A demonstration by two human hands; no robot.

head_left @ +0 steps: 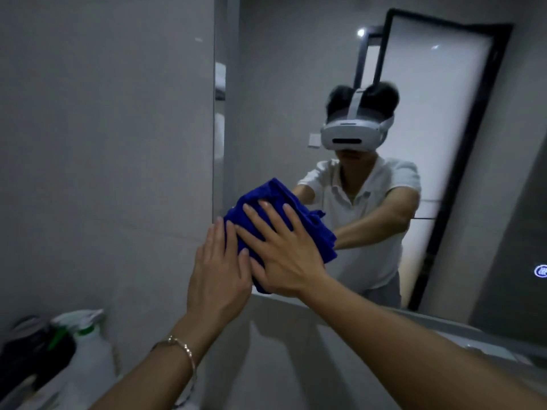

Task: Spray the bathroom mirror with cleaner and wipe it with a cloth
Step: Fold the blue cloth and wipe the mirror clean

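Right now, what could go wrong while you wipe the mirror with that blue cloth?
The right hand and left hand press the blue cloth at the mirror's left edge, so a stroke may slip onto the wall. The left one lies partly off the cloth; bare fingers might smudge glass. The spray bottle stands below the left arm and could get knocked over.

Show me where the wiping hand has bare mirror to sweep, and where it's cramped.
Bare mirror lies above the blue cloth and rightward to the lit icon. Cramped: the left hand crowds the cloth's left side by the wall; the spray bottle stands below-left.
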